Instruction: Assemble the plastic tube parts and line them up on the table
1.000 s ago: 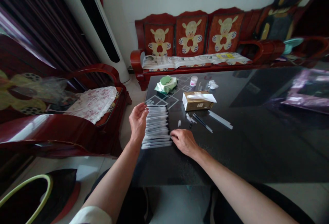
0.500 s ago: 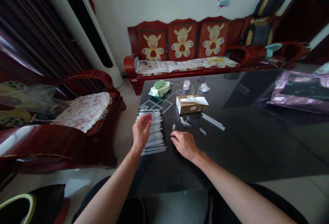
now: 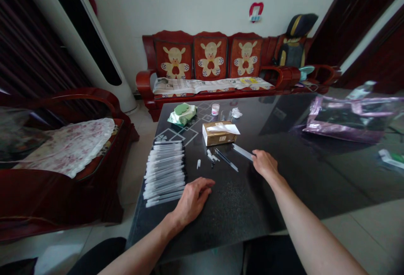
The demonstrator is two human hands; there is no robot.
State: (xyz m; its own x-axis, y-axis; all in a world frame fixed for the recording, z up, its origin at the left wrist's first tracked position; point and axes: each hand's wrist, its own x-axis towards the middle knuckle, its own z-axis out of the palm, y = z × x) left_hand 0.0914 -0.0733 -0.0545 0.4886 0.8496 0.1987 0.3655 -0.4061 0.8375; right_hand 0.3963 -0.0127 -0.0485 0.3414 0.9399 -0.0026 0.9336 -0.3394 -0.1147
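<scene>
My right hand has its fingertips closed on the near end of a translucent white pen barrel, which lies on the dark table. My left hand rests on the tabletop with fingers stretched out, holding nothing. Just left of it, a long row of pens with frosted barrels and dark ends lies side by side. Between the hands are dark pen refills, a small group of white pen caps and one separate cap. Tiny black pieces lie near the caps.
Behind the pen parts stands a tissue box. Farther back are a green wipes pack, a small white tub and a crumpled tissue. A purple-edged plastic bag lies at the right of the black table.
My right hand has moved right, from beside the single cap to the pen barrels. My left hand has come off the pen row and down onto the table. The view has turned right.
</scene>
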